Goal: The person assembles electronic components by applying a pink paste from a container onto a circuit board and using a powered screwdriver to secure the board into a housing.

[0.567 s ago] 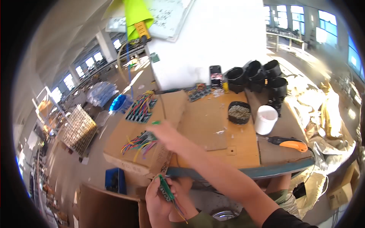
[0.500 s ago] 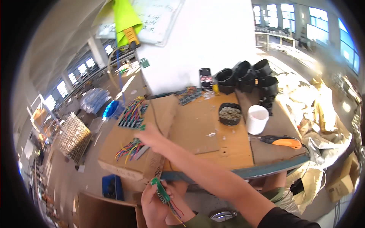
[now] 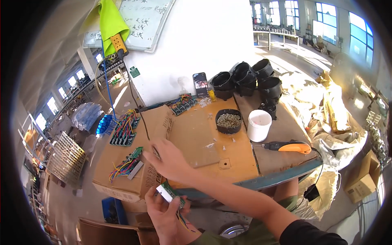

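head view, left hand (image 3: 164, 211) holding circuit board (image 3: 168, 192), right hand (image 3: 168, 160) over carton (image 3: 109, 158)

Upright phone (image 3: 200, 85) near black cylindrical tubs (image 3: 224, 92), white cup (image 3: 258, 131), latticed crate (image 3: 66, 157) on floor (image 3: 87, 171)

Strong daylight from the tall windows (image 3: 325, 22) at upper right, their panes washed pale. White panel (image 3: 196, 36) ahead of me nearly blown out. Pale sacks (image 3: 339, 118) on my right glare, detail lost in the brightest folds; bright streaks cross the floor (image 3: 304, 61). Tabletop (image 3: 241, 159) softer lit, readable. My right hand (image 3: 168, 160) slightly soft, left hand (image 3: 165, 210) clearer. Fisheye bends straight edges toward the rim; corners black.
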The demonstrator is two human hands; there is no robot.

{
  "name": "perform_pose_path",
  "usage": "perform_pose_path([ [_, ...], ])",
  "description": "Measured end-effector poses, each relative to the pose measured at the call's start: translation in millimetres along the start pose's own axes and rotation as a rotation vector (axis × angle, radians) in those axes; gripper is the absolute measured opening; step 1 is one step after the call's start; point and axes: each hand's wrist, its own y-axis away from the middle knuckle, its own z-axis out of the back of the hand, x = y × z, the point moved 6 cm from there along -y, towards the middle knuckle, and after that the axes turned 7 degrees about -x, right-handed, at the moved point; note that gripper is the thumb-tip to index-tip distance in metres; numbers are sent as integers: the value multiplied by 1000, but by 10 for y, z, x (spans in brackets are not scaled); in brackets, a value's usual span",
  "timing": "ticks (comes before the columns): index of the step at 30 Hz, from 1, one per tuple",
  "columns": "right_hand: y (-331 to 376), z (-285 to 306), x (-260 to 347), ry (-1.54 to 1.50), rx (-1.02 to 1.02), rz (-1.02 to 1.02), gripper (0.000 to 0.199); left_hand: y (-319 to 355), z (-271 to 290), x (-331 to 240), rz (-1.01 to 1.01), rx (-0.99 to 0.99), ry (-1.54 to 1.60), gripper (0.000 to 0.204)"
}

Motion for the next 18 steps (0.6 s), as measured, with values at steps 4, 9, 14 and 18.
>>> perform_pose_path([
  [4, 870, 784, -260, -144, 96, -244, 41, -92, -543, 25, -191, 104, -316, 57],
  [9, 1182, 1313, -510, -565, -23, -554, 35, 97, -1137, -74, -859, 131, -840, 48],
  [14, 1263, 1603, -691, -659, -177, -514, 45, 83, -1262, 408, -315, 449, -690, 27],
  [18, 1399, 1595, -907, -749, -317, -662, 56, 182, -1362, 406, -422, 385, -744, 21],
])
